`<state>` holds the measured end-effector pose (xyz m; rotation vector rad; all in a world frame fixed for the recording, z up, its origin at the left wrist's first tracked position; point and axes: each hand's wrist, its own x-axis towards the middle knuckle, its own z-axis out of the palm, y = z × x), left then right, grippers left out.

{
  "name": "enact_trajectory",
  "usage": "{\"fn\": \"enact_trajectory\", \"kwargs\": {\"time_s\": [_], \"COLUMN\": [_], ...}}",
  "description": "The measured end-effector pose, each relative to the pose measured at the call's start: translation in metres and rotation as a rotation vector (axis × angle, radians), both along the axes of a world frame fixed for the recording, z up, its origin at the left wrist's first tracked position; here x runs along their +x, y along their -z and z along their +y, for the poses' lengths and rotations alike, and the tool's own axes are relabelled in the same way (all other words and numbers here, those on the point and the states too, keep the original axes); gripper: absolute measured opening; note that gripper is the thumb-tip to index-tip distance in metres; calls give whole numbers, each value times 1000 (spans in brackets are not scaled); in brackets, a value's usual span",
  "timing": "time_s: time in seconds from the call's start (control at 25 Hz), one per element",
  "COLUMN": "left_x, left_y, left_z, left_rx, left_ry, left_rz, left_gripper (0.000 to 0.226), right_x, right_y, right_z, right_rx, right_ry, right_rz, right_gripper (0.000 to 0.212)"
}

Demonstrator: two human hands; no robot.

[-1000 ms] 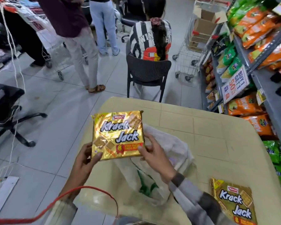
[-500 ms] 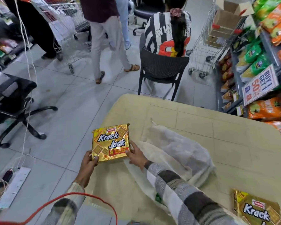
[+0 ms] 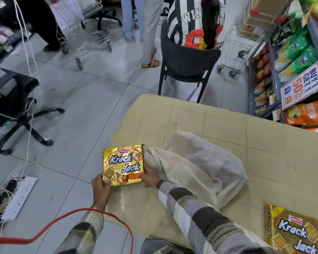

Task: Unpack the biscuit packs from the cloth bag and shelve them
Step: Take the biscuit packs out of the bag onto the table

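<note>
Gold foil under the fingers: left hand (image 3: 101, 186) pinches the lower left corner of a biscuit pack (image 3: 123, 166), right hand (image 3: 151, 177) grips its lower right edge, fingertips hidden behind it. Pack sits at the table (image 3: 200, 114) edge, frame centre; reads "Parle Krack Jack". Cloth bag (image 3: 200, 167) touches its right side, contents hidden. Second pack (image 3: 292, 233), lower right, cut off. Shelf sign (image 3: 303, 84): "Buy 1 Get 1".

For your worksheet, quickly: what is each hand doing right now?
Left hand: closed on the biscuit pack, lower left corner.
Right hand: holding the same pack's lower right edge.
</note>
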<state>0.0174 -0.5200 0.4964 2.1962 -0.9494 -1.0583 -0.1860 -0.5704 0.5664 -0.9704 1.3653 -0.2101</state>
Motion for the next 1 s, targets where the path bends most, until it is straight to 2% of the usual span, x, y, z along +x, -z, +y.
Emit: {"fn": "enact_trajectory", "kwargs": {"time_s": [0.08,0.16,0.24,0.32,0.4,0.48,0.56,0.72,0.8,0.92,1.0], "left_x": [-7,-15,-26,-37,-46,-55,-57,-56,-55,-57,-79], "left_y": [1,1,-5,-16,-22,-24,-23,-23,-28,-37,-49], "left_z": [0,2,2,0,-3,-9,-12,-14,-16,-15,-15], "left_rx": [0,46,110,83,33,84,143,79,79,134,-19], "left_ry": [-3,-22,-87,-85,76,232,270,307,367,419,396], "left_rz": [-57,-114,-205,-284,-375,-448,-474,-479,-498,-545,-553], "left_gripper": [35,38,51,74,70,57,62,64,63,61,55], "right_x": [-10,-29,-60,-93,-121,-142,-156,-188,-213,-256,-273], "right_y": [1,5,12,19,28,35,35,21,11,1,-6], "right_z": [2,14,35,57,72,82,89,100,112,133,139], "right_rx": [-69,-304,-535,-518,-398,-392,-448,-567,-559,-496,-483], "right_ry": [-83,-135,-113,-172,-262,-324,-325,-173,-82,128,236], "right_rz": [88,374,704,859,902,957,937,947,1008,963,865], "right_gripper": [45,43,57,80,90,80,62,30,31,43,39]}}
